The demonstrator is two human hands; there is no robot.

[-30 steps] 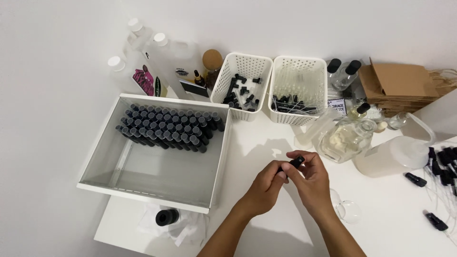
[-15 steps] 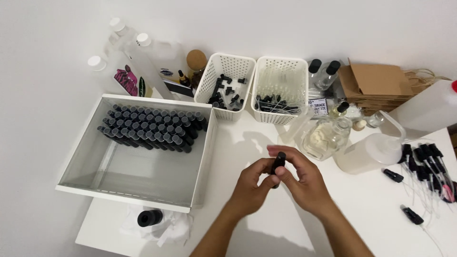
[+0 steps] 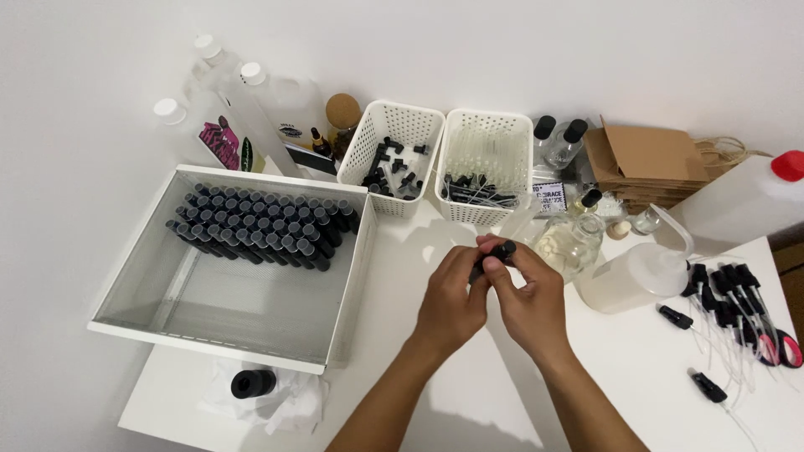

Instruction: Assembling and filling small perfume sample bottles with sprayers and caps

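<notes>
Pinching a small black-capped vial (image 3: 494,255) between them, the left hand (image 3: 448,305) and the right hand (image 3: 529,305) meet above the white table (image 3: 636,377), fingers of both closed narrowly on the little piece, so the vial sits right at the fingertips, raised off the surface. To the left of the left hand stands a large white tray (image 3: 352,276), its far end filled with rows of dark capped vials (image 3: 260,226) lying side by side. Nearer the person than that tray, left of the left forearm, a black round cap (image 3: 252,383) rests on crumpled clear plastic (image 3: 289,402). Beyond the hands are two white slotted baskets: the one on the left (image 3: 394,155) holds loose black caps, the one on the right (image 3: 486,163) holds clear thin tubes. Just past the right hand's fingertips stands a round glass bottle (image 3: 569,243), and beside it, farther right, a cloudy plastic jug (image 3: 636,276) lies tilted. Well to the right of the right hand, black-topped droppers (image 3: 729,293) are spread on the table. Folded brown cardboard (image 3: 645,159) lies far beyond them.
</notes>
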